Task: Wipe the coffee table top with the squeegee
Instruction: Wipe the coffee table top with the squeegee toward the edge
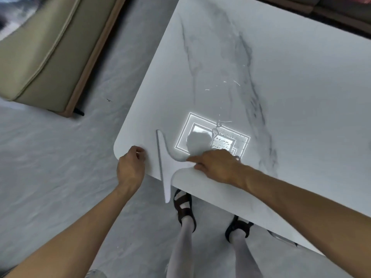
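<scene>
The white squeegee point(165, 159) lies flat on the marble-patterned table point(281, 77) close to its rounded near-left corner. Its long blade runs roughly away from the person, the far end on the table top and the near end jutting past the table's near edge over the grey floor point(60, 157). A grey rubber strip point(159, 155) lines the blade's left side, facing that corner, and the handle sweeps off to the right. The right hand point(217, 165) grips that handle, fingers wrapped over it and one finger stretched along it toward the blade. The left hand point(131, 164) sits at the table's corner rim just left of the blade, fingers bent onto the top; whether it clasps the rim I cannot tell. Beyond the right hand, water droplets point(222, 142) and thin streaks lie across a bright reflected light panel. Two sandalled feet point(184, 207) stand below the table edge, and a beige sofa point(40, 47) sits far left.
</scene>
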Tool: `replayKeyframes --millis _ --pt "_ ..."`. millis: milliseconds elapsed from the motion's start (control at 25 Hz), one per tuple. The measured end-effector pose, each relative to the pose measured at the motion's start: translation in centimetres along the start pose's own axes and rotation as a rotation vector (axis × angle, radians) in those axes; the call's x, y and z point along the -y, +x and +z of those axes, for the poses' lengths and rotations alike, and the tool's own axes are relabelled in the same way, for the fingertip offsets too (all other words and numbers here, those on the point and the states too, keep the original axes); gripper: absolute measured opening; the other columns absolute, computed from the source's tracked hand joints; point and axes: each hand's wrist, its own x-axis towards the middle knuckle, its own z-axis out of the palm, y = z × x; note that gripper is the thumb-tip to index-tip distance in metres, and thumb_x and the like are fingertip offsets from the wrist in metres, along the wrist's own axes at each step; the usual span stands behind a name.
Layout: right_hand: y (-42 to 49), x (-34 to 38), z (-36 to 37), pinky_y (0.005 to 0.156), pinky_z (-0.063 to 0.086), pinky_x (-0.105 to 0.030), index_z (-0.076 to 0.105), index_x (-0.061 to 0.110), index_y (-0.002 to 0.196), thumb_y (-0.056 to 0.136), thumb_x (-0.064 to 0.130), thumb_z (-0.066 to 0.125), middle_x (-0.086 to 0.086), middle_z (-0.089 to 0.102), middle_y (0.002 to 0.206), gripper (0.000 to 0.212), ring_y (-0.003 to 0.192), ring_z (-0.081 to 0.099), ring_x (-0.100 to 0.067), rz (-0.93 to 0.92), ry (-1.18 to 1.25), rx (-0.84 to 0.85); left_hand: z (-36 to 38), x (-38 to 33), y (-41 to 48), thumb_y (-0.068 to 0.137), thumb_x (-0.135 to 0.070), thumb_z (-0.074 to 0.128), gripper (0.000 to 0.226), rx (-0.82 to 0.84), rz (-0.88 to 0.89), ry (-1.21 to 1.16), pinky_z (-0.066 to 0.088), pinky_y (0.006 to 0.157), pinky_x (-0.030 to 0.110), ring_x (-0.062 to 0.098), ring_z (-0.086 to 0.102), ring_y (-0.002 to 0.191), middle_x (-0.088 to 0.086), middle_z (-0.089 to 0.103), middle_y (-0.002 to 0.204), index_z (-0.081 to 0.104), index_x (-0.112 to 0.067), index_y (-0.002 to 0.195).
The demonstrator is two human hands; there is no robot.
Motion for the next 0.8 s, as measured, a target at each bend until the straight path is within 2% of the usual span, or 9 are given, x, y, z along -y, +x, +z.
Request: replayKeyframes --millis 160,240,320,360,400,480,640,720,800 --pt "-8.5 -8.4 -3.8 0.084 0.050 -0.038 0.024 0.072 0.130 0.097 0.048 0.035 0.028 0.051 0.134 0.043 0.118 0.057 -0.015 0.132 -0.010 0.003 3.1 -2.2 -1.9 0.089 -0.005 0.052 0.049 0.177 0.191 0.073 0.038 0.107 0.036 0.028 0.044 0.129 0.013 0.045 0.141 0.043 -0.005 0.138" --pt "-12.0 -10.5 -5.9 0.066 0.047 -0.031 0.013 0.085 0.119 0.094 0.055 0.025 0.031 0.059 0.102 0.040 0.100 0.063 -0.016 0.226 -0.009 -0.055 4.2 -3.4 -2.6 0.090 -0.006 0.050 0.054 0.298 0.164 0.081 0.039 0.108 0.040 0.027 0.039 0.131 0.013 0.035 0.145 0.035 -0.007 0.141" --pt "-13.9 -10.8 -6.9 0.055 0.037 -0.024 0.007 0.090 0.109 0.089 0.061 0.016 0.034 0.050 0.076 0.036 0.084 0.062 -0.015 0.249 -0.048 -0.086 4.8 -4.5 -2.9 0.090 -0.006 0.049 0.052 0.307 0.110 0.049 0.043 0.103 0.041 0.028 0.045 0.125 0.012 0.037 0.141 0.035 -0.009 0.140" --pt "-13.9 -10.5 -6.7 0.057 0.041 -0.027 0.009 0.089 0.111 0.089 0.062 0.016 0.037 0.054 0.083 0.036 0.085 0.061 -0.015 0.230 -0.040 -0.077 4.8 -4.9 -3.0 0.090 -0.006 0.049 0.052 0.282 0.081 0.016 0.044 0.101 0.040 0.027 0.048 0.122 0.010 0.040 0.140 0.036 -0.009 0.140" --pt "-13.4 -9.8 -6.0 0.064 0.047 -0.032 0.015 0.084 0.119 0.090 0.059 0.021 0.036 0.059 0.100 0.039 0.092 0.062 -0.016 0.187 -0.027 -0.056 4.8 -5.1 -3.2 0.090 -0.006 0.049 0.052 0.253 0.064 -0.015 0.045 0.099 0.038 0.027 0.051 0.120 0.008 0.044 0.139 0.036 -0.010 0.140" --pt "-10.6 -7.5 -3.1 0.077 0.046 -0.035 0.026 0.067 0.132 0.093 0.055 0.031 0.018 0.061 0.123 0.042 0.108 0.060 -0.019 0.071 -0.021 0.003 4.9 -5.3 -3.6 0.090 -0.006 0.050 0.052 0.220 0.063 -0.035 0.043 0.097 0.036 0.027 0.052 0.120 0.008 0.048 0.138 0.036 -0.011 0.140" --pt "-7.0 -3.8 0.8 0.070 0.032 -0.029 0.049 0.049 0.131 0.097 0.050 0.038 0.006 0.065 0.111 0.035 0.105 0.059 -0.022 -0.035 -0.059 0.111 5.8 -5.9 -4.5 0.089 -0.005 0.050 0.052 0.225 0.067 -0.029 0.042 0.090 0.032 0.030 0.054 0.117 0.012 0.051 0.134 0.036 -0.010 0.139" --pt "-8.5 -6.3 0.4 0.072 0.032 -0.028 0.049 0.051 0.130 0.097 0.047 0.041 0.009 0.064 0.119 0.034 0.109 0.058 -0.021 0.003 -0.065 0.065 6.5 -6.5 -5.1 0.088 -0.005 0.050 0.055 0.288 0.084 0.000 0.043 0.091 0.034 0.030 0.052 0.119 0.011 0.046 0.139 0.033 -0.011 0.140" --pt "-11.7 -10.3 -1.4 0.074 0.034 -0.028 0.041 0.061 0.129 0.095 0.047 0.043 0.017 0.061 0.126 0.037 0.113 0.058 -0.016 0.072 -0.062 0.024 7.4 -7.4 -5.8 0.087 -0.005 0.050 0.059 0.369 0.122 0.078 0.045 0.097 0.040 0.031 0.044 0.128 0.013 0.036 0.146 0.030 -0.011 0.142"
